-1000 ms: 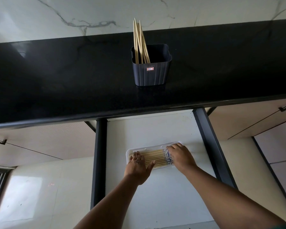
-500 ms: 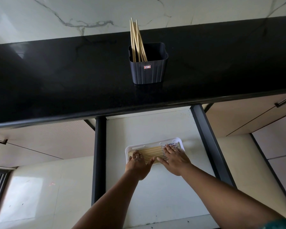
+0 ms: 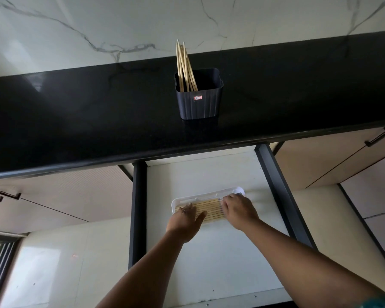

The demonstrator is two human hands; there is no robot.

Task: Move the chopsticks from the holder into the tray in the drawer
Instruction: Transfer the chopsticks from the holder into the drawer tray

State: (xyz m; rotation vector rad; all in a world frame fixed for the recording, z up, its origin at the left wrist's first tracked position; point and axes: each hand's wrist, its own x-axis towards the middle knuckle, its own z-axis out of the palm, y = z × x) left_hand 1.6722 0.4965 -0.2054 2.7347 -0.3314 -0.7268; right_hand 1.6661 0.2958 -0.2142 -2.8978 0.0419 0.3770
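While both hands rest flat in the open drawer (image 3: pixel 209 252), a row of pale wooden chopsticks (image 3: pixel 210 208) lies side by side, lengthwise, in the white tray (image 3: pixel 209 195) on the drawer's white floor. Sticks in tray are slim and straw-coloured; their right ends, with dark markings, are largely covered. Left hand (image 3: pixel 186 221): palm down, fingers spread, pressing on the left ends of the row, gripping nothing. Right hand (image 3: pixel 239 210): palm down, fingers loosely extended over the right ends and the tray's right portion, also gripping nothing.

A second batch, the remaining chopsticks (image 3: pixel 185 65), stands upright and fanned in the left side of the dark ribbed holder (image 3: pixel 199 103) on the black countertop (image 3: pixel 76 112), tips rising past the counter's back edge against the marbled wall (image 3: pixel 76 23).

Against half a second ago: right hand has shifted rightward, exposing more of the middle of the row; left hand is almost unchanged on the left ends. Count in holder looks unchanged.
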